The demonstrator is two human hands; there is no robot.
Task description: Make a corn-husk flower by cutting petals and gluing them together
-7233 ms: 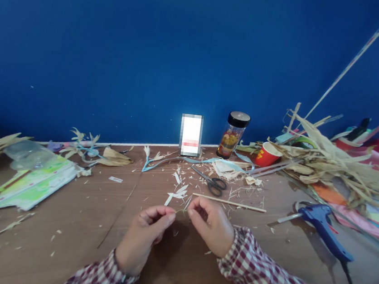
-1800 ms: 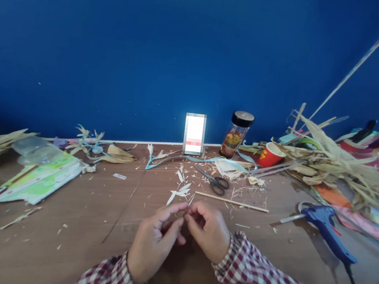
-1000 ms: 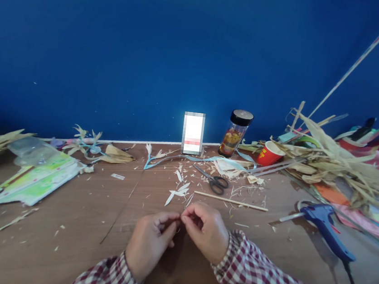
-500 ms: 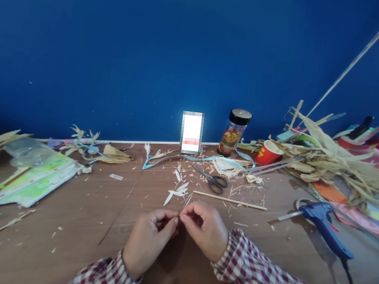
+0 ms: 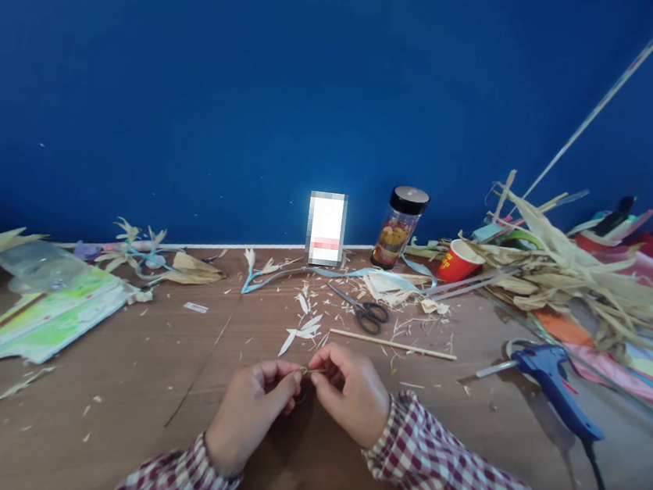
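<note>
A person's left hand (image 5: 248, 411) and right hand (image 5: 350, 393) are meeting low in the center, above a brown wooden counter (image 5: 130, 419). Both are keeping thumb and forefinger pinched together on a thin yellowish strand (image 5: 315, 370), which is running between the fingertips and curling into a small loop near the left ones. Checked sleeves (image 5: 470, 482) in maroon and white are covering both forearms.

Just beyond the fingers, pointed white slivers (image 5: 303, 333) are lying near a slim pale stick (image 5: 394, 345). Behind the stick, dark-handled scissors (image 5: 370, 316) are resting among pale shavings, and a light blue ribbon (image 5: 300, 269) is stretching behind them.

To the right, a blue hot glue gun (image 5: 559, 385) is lying on its side, its black cord trailing toward the lower edge. Past it, dried corn husks (image 5: 575, 285) are heaping up beside a red paper cup (image 5: 459, 262).

To the left, a green-and-white printed sheet (image 5: 59, 317) is lying partly under clear plastic packaging (image 5: 41, 266). At the back, a black-lidded jar (image 5: 397, 233) is standing before a deep blue wall (image 5: 203, 89).
</note>
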